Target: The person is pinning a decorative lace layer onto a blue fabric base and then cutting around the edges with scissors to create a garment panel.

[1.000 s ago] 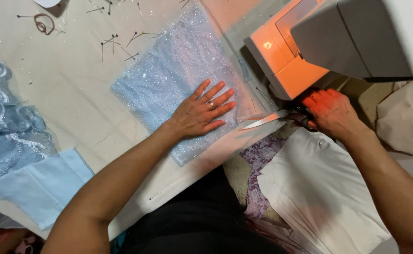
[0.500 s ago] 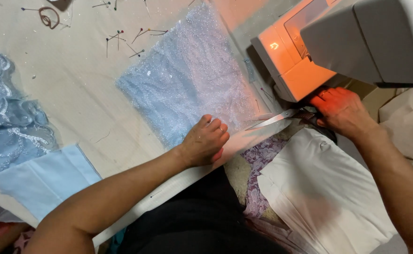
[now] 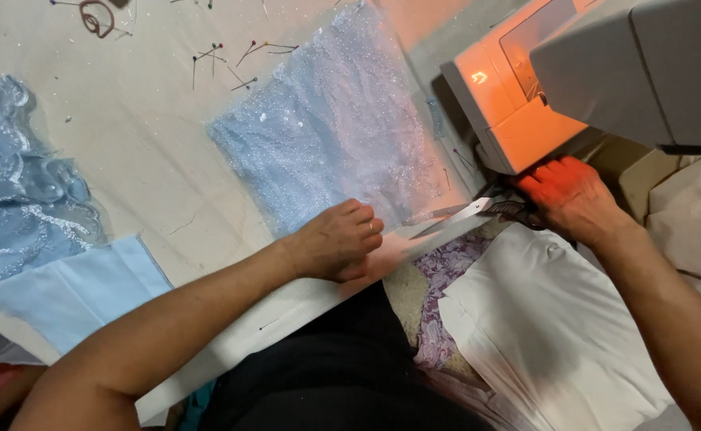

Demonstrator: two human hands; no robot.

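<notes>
Cream-covered counter [image 3: 127, 152] under a sparkly pale-blue fabric panel [image 3: 326, 144], left hand [image 3: 336, 241] curled and pinching its near edge, right hand [image 3: 570, 195] gripping scissors [image 3: 462, 215] with blades at that edge; panel seemingly whole, cutting barely begun.

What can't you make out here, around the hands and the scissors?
Head view, the only one:
- Scissors: handles hidden inside the right hand; whether the blades touch the sparkly blue fabric is unclear.
- Left hand: fingertips curled under, so what they pinch is hidden.
- Sewing machine: cut off by the top and right edges; needle area not visible.
- Pins: too small to count.
</notes>
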